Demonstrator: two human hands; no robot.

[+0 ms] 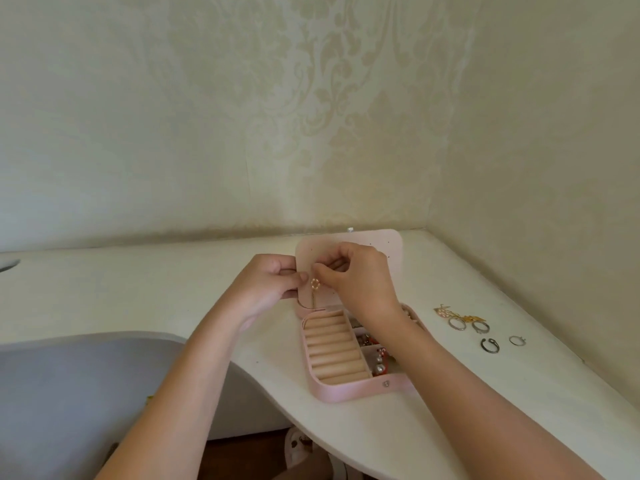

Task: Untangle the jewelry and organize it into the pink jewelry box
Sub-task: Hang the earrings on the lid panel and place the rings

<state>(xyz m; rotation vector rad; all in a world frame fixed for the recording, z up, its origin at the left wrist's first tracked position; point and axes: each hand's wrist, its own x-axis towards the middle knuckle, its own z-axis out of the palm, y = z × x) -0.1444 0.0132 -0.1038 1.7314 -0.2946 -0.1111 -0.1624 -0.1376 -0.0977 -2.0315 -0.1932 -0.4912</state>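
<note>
1. The pink jewelry box [349, 393] sits open on the white table [207, 289], near the corner of the patterned wall [311, 98]; its lid [391, 242] stands upright at the far side.
2. The left hand [270, 282] has curled fingers and pinches the lid's left edge.
3. The right hand [360, 275] pinches a gold necklace [314, 283] against the inside of the lid, just above its small beaded loop; the chain hangs down toward the box.
4. Inside, beige ring rolls [334, 348] fill the left part; the small compartments [375, 356] on the right hold pearl and red pieces, partly hidden by the right forearm.
5. Four rings [457, 322] and a few gold pieces [474, 318] lie on the table, to the right of the box.
</note>
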